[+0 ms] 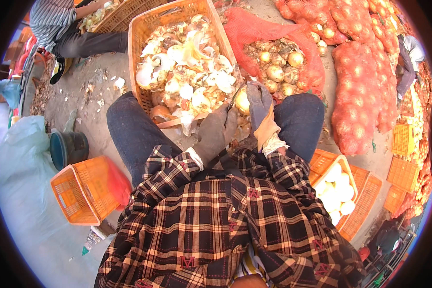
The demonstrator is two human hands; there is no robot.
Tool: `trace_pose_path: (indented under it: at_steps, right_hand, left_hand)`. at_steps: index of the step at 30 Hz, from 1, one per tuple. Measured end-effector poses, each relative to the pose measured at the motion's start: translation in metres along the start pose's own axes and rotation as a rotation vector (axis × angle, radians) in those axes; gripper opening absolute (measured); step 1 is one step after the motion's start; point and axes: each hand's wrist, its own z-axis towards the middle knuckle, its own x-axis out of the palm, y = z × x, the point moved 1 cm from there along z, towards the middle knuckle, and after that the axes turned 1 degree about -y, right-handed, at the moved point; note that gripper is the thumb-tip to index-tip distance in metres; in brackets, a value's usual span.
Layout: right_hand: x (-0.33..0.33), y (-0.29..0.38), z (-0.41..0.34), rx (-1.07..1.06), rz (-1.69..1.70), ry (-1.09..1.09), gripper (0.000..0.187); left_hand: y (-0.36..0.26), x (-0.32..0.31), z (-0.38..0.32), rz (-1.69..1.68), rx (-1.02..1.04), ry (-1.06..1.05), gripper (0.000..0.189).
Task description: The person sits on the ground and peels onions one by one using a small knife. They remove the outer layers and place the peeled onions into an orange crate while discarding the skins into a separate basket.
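My left hand (216,131), in a grey-brown work glove, is closed around what looks like a small knife. Its thin dark blade (233,102) rises from the fingers against the left side of an onion (242,101). That onion, yellowish and shiny, is gripped by my right hand (260,102), whose worn glove is grey with a tan cuff. Both hands are between my knees, at the near corner of an orange plastic crate (132,68) heaped with onion skins (187,54). Right behind my right hand, an opened red mesh sack (315,73) holds unpeeled onions (275,73).
Full red mesh onion sacks (358,97) lie to the right. A crate of peeled white onions (336,190) stands by my right hip. At left are an orange crate (86,190), a dark bucket (69,147) and plastic sheeting (25,187). Another person (57,25) sits at upper left.
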Motion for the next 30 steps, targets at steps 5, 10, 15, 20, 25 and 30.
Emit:
trace_pose_path:
  at_steps: [5,10,15,20,25,30]
  right_hand:
    - [-0.006,0.001,0.003,-0.048,-0.132,0.004,0.034]
    - [-0.006,0.004,0.006,0.245,0.166,-0.002,0.033]
    - [-0.007,-0.003,-0.002,0.199,0.089,-0.051,0.039]
    - [-0.029,-0.030,-0.004,-0.252,-0.333,0.021,0.039]
    - [-0.023,-0.038,0.006,0.148,0.036,-0.155,0.032]
    - [-0.010,-0.006,0.006,0.223,0.269,-0.098,0.032]
  left_hand:
    - [-0.006,0.006,0.035,-0.134,0.004,-0.075,0.044]
    - [0.005,0.016,0.055,-0.335,-0.232,0.082,0.034]
    - [0.022,0.032,0.054,-0.367,-0.284,-0.030,0.026]
    - [0.021,0.024,0.061,-0.484,-0.396,-0.159,0.019]
    - [0.003,-0.005,0.040,-0.397,-0.237,-0.089,0.025]
    - [0.001,0.002,-0.009,0.115,0.033,0.042,0.030]
